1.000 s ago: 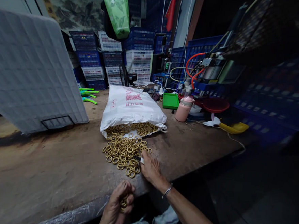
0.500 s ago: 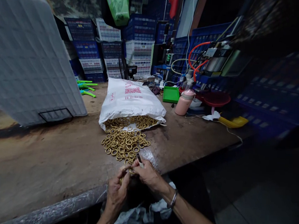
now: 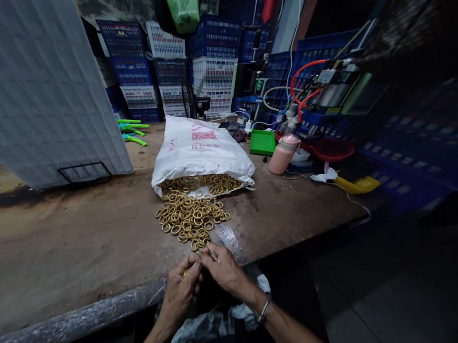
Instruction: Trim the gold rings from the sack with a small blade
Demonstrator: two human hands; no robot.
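My left hand [image 3: 179,288] is closed on a small brass-coloured ring [image 3: 185,273] at the table's front edge; only part of the ring shows between the fingers. Close beside it, my right hand [image 3: 222,267] grips a slim tool [image 3: 212,254] with a pale, metallic look, its working end hidden by the fingers. The fingertips of both hands nearly meet. Just beyond them lies a pile of brass-coloured rings [image 3: 190,218], which spills from the mouth of a white woven sack [image 3: 205,149] with red print.
The brown table [image 3: 70,244] has a plastic-wrapped front edge. A pale quilted panel [image 3: 50,86] stands at left. To the right are a pink bottle [image 3: 283,154], a green tray [image 3: 262,142] and a yellow scoop [image 3: 357,185]. Stacked crates [image 3: 214,71] line the back.
The tool in my right hand has tilted lower and shows less above the fingers. Both hands stay close together at the table edge, and the camera view has shifted slightly.
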